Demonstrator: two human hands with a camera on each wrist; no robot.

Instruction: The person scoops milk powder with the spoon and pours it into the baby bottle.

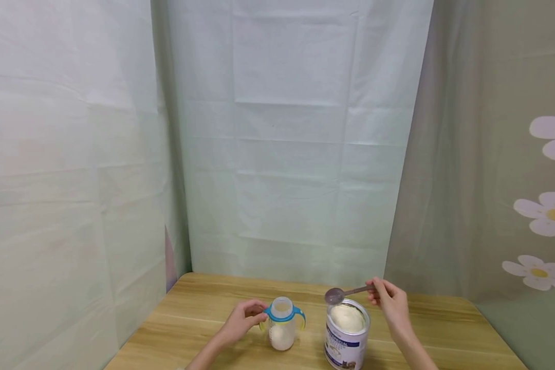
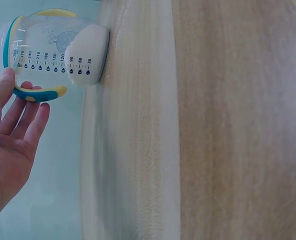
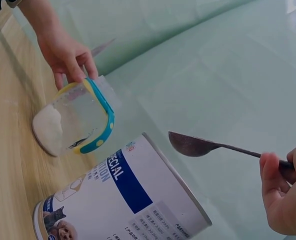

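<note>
Reads "SPECIAL" above a partial "TION" on the can (image 3: 115,195) — and counts 30 to 270 by thirties along the bottle (image 2: 55,47).

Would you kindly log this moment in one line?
left hand holds bottle by handle | right hand holds scoop above can | powder in bottle and can

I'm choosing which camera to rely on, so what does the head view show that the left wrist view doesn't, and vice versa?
Of the two, only the head view shows the right hand holding a scoop above an open tin of powder.
Only the left wrist view shows readable volume numbers and a drawing on the bottle.
Both show the left hand holding the bottle's handle, white powder inside the bottle, and the wooden tabletop.
</note>
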